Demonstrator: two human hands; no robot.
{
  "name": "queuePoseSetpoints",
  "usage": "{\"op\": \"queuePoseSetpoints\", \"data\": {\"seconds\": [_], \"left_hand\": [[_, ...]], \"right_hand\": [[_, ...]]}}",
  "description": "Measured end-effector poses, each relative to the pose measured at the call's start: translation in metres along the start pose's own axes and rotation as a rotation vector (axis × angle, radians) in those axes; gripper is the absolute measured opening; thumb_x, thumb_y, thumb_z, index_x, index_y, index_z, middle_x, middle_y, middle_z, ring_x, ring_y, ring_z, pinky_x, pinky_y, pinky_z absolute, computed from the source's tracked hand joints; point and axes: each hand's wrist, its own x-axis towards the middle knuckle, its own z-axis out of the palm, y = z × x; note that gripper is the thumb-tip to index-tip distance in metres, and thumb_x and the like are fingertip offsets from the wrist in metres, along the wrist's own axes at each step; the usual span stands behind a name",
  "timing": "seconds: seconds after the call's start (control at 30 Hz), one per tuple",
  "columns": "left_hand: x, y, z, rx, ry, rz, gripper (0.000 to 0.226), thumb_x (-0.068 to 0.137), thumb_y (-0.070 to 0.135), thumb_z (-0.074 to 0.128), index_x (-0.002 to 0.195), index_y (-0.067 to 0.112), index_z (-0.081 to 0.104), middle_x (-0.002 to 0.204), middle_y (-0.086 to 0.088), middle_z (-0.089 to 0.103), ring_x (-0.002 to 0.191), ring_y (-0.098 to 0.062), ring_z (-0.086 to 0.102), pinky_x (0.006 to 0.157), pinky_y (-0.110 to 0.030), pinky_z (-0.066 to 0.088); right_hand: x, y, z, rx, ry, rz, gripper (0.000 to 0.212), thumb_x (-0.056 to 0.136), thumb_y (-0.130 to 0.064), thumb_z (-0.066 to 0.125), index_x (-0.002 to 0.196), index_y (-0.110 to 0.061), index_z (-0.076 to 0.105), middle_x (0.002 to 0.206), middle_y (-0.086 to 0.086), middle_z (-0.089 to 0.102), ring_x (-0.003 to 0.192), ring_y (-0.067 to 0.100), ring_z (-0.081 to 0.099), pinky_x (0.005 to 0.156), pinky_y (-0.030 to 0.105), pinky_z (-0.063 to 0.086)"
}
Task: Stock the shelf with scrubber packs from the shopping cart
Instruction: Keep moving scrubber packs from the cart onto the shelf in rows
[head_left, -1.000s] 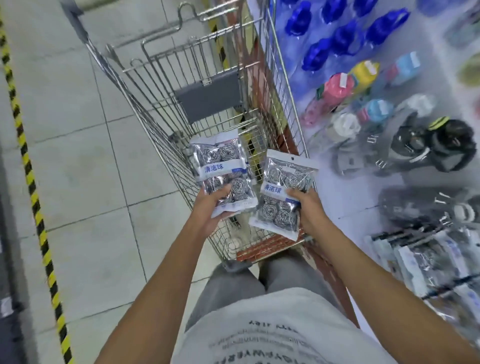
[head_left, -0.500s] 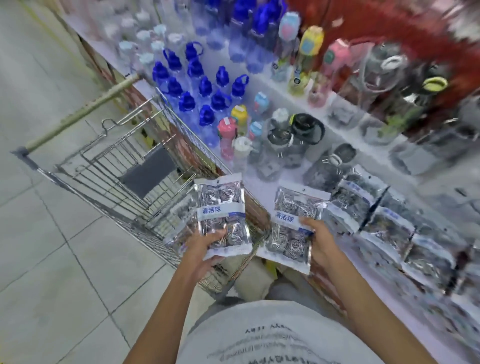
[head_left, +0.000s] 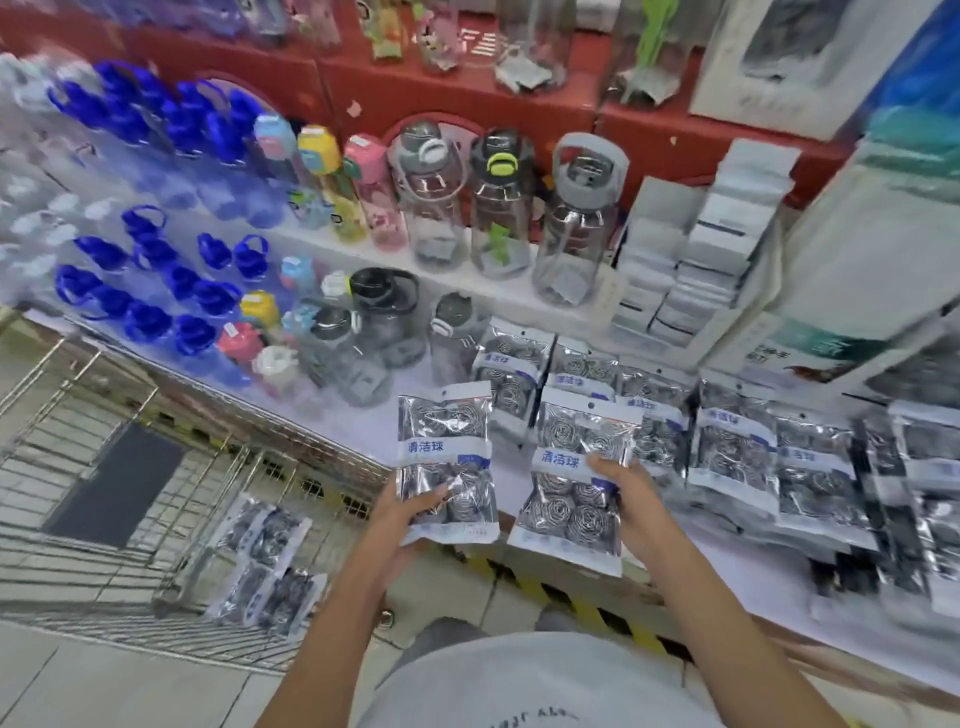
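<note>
Several scrubber packs (head_left: 265, 561) are seen lying in the shopping cart (head_left: 104, 519) at the far left, blurred so that their count cannot be told; the cart's left side is cut off by the frame edge. Above it, blue-capped bottles (head_left: 156, 291) are crowded on the shelf (head_left: 363, 431), their outlines smeared. Further right, one scrubber pack (head_left: 444, 457) is gripped by the left hand (head_left: 410, 512), with the thumb laid across its front and the other fingers hidden behind it. Just beside it, a second scrubber pack (head_left: 576, 478) is clasped by the right hand (head_left: 631, 499) at its right edge; the fingers behind are hidden too. Both packs are held upright over the shelf's front edge, slightly apart from each other. Behind them, part of a row of stocked packs (head_left: 727, 452) is covered by the held ones, and the row is blurred toward the right edge, where it is cut off. Large clear bottles (head_left: 571, 228) are ranged on the tier above.
</note>
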Motion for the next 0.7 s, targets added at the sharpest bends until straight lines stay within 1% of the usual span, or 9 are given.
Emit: {"op": "queuePoseSetpoints", "data": {"seconds": [0.07, 0.13, 0.17, 0.27, 0.37, 0.4, 0.5, 0.63, 0.7], "left_hand": [[0.011, -0.001, 0.015, -0.002, -0.010, -0.023, 0.096, 0.063, 0.021, 0.100, 0.146, 0.024, 0.053, 0.141, -0.012, 0.064, 0.116, -0.035, 0.070, 0.096, -0.058, 0.058], [0.028, -0.007, 0.023, -0.033, -0.033, -0.044, 0.103, 0.064, 0.020, 0.100, 0.152, 0.024, 0.046, 0.146, -0.012, 0.060, 0.118, -0.037, 0.069, 0.095, -0.059, 0.057], [0.026, 0.000, 0.034, -0.031, -0.051, -0.051, 0.104, 0.065, 0.019, 0.099, 0.153, 0.025, 0.044, 0.147, -0.012, 0.059, 0.118, -0.036, 0.069, 0.093, -0.056, 0.059], [0.039, 0.013, 0.055, -0.027, -0.088, -0.032, 0.082, 0.077, 0.008, 0.088, 0.148, 0.018, 0.049, 0.139, -0.012, 0.066, 0.117, -0.033, 0.071, 0.086, -0.048, 0.061], [0.054, 0.033, 0.074, 0.049, -0.121, -0.009, 0.073, 0.077, 0.011, 0.085, 0.143, 0.018, 0.054, 0.133, -0.007, 0.070, 0.115, -0.027, 0.071, 0.081, -0.043, 0.062], [0.060, 0.038, 0.079, 0.058, -0.125, -0.009, 0.072, 0.078, 0.011, 0.085, 0.143, 0.018, 0.054, 0.135, -0.007, 0.069, 0.115, -0.026, 0.072, 0.080, -0.043, 0.063], [0.087, 0.052, 0.088, 0.100, -0.115, 0.001, 0.059, 0.085, 0.002, 0.080, 0.138, 0.018, 0.058, 0.129, -0.008, 0.072, 0.104, -0.026, 0.075, 0.069, -0.038, 0.062], [0.127, 0.071, 0.097, 0.171, -0.118, 0.019, 0.056, 0.085, -0.002, 0.078, 0.135, 0.014, 0.058, 0.121, -0.009, 0.075, 0.093, -0.021, 0.077, 0.070, -0.042, 0.063], [0.143, 0.079, 0.097, 0.189, -0.111, 0.022, 0.058, 0.085, 0.000, 0.080, 0.136, 0.015, 0.058, 0.116, -0.004, 0.076, 0.092, -0.020, 0.076, 0.070, -0.042, 0.063]], "right_hand": [[0.003, -0.009, -0.015, -0.017, 0.004, 0.013, 0.116, 0.062, -0.034, 0.096, 0.155, -0.006, 0.031, 0.125, 0.013, 0.069, 0.116, 0.030, 0.061, 0.090, 0.044, 0.049], [0.009, -0.016, -0.028, 0.005, 0.023, 0.036, 0.112, 0.066, -0.034, 0.096, 0.156, -0.009, 0.034, 0.140, 0.010, 0.060, 0.133, 0.032, 0.052, 0.102, 0.046, 0.044], [0.012, -0.020, -0.033, 0.005, 0.040, 0.044, 0.110, 0.067, -0.033, 0.095, 0.157, -0.012, 0.035, 0.145, 0.009, 0.056, 0.135, 0.031, 0.050, 0.103, 0.045, 0.042], [0.035, -0.023, -0.045, 0.005, 0.062, 0.044, 0.117, 0.050, -0.045, 0.100, 0.147, -0.008, 0.047, 0.134, 0.008, 0.061, 0.118, 0.026, 0.057, 0.087, 0.037, 0.047], [0.053, -0.032, -0.043, -0.015, 0.076, 0.045, 0.106, 0.053, -0.043, 0.095, 0.139, -0.001, 0.050, 0.130, 0.012, 0.062, 0.107, 0.024, 0.056, 0.084, 0.038, 0.047], [0.060, -0.036, -0.040, -0.013, 0.081, 0.039, 0.103, 0.054, -0.043, 0.093, 0.139, -0.001, 0.051, 0.129, 0.010, 0.062, 0.108, 0.024, 0.056, 0.088, 0.039, 0.047], [0.090, -0.038, -0.037, -0.037, 0.111, 0.037, 0.110, 0.048, -0.051, 0.095, 0.139, -0.007, 0.052, 0.139, 0.008, 0.060, 0.127, 0.030, 0.052, 0.110, 0.051, 0.037], [0.104, -0.060, -0.012, -0.083, 0.179, 0.092, 0.094, 0.066, -0.042, 0.091, 0.141, -0.006, 0.050, 0.145, 0.008, 0.053, 0.135, 0.035, 0.047, 0.116, 0.053, 0.033], [0.118, -0.065, -0.004, -0.108, 0.203, 0.120, 0.094, 0.062, -0.042, 0.092, 0.138, -0.005, 0.051, 0.141, 0.010, 0.057, 0.128, 0.036, 0.053, 0.114, 0.054, 0.039]]}}
